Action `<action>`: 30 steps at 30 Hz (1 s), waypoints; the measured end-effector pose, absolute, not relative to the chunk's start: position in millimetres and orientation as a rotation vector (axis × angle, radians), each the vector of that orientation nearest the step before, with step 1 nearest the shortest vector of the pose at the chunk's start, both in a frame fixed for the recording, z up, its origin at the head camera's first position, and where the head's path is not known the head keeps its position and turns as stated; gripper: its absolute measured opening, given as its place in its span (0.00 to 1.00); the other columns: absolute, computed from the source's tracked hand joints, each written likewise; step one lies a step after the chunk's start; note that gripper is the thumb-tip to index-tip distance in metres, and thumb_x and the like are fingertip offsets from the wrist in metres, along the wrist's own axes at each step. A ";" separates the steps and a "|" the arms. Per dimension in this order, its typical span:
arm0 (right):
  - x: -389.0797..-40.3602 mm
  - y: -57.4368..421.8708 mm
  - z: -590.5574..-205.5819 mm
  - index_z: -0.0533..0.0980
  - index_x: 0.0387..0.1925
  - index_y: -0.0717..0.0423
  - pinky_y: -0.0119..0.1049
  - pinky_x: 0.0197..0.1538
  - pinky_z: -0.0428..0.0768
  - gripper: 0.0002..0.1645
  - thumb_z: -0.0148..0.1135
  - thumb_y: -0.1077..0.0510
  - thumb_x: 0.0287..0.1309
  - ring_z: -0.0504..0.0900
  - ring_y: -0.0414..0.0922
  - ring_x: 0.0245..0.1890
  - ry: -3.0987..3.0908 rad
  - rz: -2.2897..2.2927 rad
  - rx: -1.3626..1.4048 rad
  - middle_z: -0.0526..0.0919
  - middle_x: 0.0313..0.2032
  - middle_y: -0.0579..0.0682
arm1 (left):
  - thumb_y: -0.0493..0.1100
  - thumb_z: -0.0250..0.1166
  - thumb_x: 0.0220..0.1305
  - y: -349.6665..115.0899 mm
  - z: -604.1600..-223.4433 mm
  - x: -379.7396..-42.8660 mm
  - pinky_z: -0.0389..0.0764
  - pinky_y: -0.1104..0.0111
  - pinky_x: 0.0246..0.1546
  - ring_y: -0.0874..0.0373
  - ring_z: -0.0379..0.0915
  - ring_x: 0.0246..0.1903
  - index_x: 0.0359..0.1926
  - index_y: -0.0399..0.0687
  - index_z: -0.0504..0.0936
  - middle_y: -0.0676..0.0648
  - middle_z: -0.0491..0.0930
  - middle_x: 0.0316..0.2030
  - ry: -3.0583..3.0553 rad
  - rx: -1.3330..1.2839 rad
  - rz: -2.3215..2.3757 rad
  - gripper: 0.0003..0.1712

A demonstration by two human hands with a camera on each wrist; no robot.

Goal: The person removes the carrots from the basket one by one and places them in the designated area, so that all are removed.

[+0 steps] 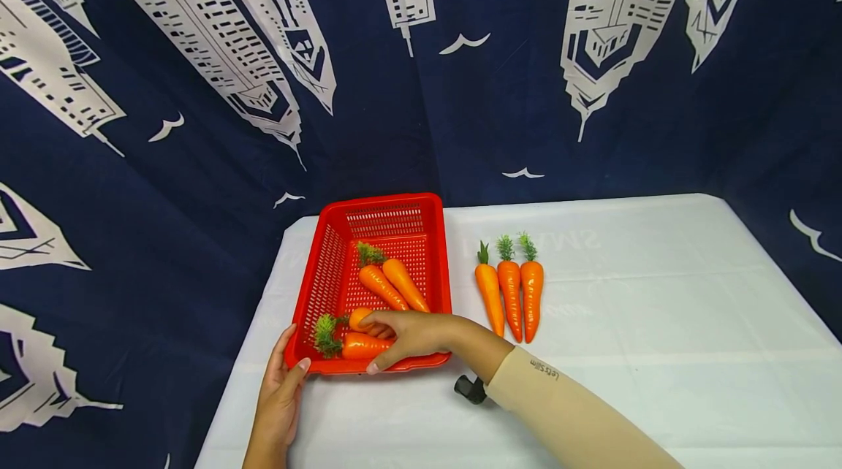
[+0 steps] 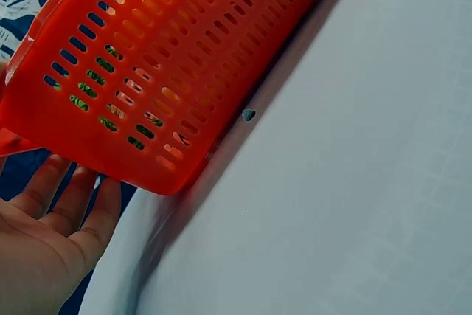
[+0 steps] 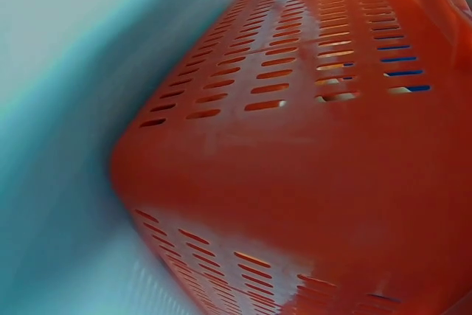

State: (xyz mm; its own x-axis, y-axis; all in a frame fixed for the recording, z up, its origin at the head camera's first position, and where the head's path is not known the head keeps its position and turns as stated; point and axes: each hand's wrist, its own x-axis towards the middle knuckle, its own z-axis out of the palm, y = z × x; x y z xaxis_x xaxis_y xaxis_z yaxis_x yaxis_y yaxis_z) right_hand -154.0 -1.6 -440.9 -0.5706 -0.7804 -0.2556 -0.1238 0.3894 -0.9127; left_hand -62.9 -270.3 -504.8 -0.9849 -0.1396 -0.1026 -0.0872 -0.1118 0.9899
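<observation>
A red plastic basket (image 1: 327, 250) with slotted walls stands at the left of the table. Several orange carrots with green tops lie in it, two of them (image 1: 384, 286) farther back. My left hand (image 1: 279, 396) holds the basket's near left corner, thumb over the rim and fingers along the outside, as the left wrist view also shows. Inside the near end reaches my right hand (image 1: 411, 337), its fingers curled over a front carrot (image 1: 360, 345) with the thumb near the front rim. Another carrot (image 1: 359, 318) shows beside those fingers, and the hand hides part of both.
Right of the basket, three carrots (image 1: 509, 297) lie side by side on the white-covered table (image 1: 658, 352). A small black object (image 1: 470, 389) shows beside the right forearm. Behind the table hangs a dark blue cloth (image 1: 460, 118) with white buildings.
</observation>
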 end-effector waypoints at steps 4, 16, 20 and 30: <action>-154.5 -2.7 -441.7 0.68 0.70 0.48 0.42 0.71 0.71 0.45 0.77 0.46 0.53 0.73 0.41 0.66 1.956 -1.196 -0.772 0.77 0.63 0.43 | 0.33 0.54 0.74 -270.8 -504.8 -63.4 0.72 0.82 0.61 0.69 0.59 0.68 0.79 0.58 0.52 0.51 0.47 0.78 -2.072 0.270 -2.303 0.39; -153.8 -3.1 -441.3 0.72 0.68 0.46 0.39 0.70 0.72 0.41 0.76 0.45 0.53 0.75 0.43 0.65 2.017 -1.160 -0.752 0.77 0.63 0.43 | 0.33 0.54 0.74 -270.5 -503.4 -62.9 0.72 0.82 0.60 0.69 0.60 0.67 0.79 0.57 0.53 0.51 0.47 0.78 -2.066 0.258 -2.309 0.38; -153.9 -3.0 -441.1 0.73 0.65 0.45 0.39 0.69 0.73 0.39 0.77 0.46 0.53 0.75 0.42 0.64 2.021 -1.178 -0.753 0.78 0.61 0.42 | 0.33 0.53 0.74 -270.1 -502.7 -62.3 0.72 0.82 0.59 0.68 0.59 0.67 0.79 0.56 0.52 0.52 0.47 0.78 -2.064 0.228 -2.314 0.38; -155.1 -2.4 -443.0 0.76 0.58 0.41 0.41 0.67 0.74 0.28 0.75 0.55 0.55 0.75 0.40 0.58 1.976 -1.306 -0.752 0.78 0.56 0.39 | 0.32 0.53 0.74 -269.4 -501.1 -61.0 0.72 0.82 0.60 0.69 0.60 0.67 0.79 0.54 0.52 0.52 0.48 0.77 -2.053 0.213 -2.322 0.38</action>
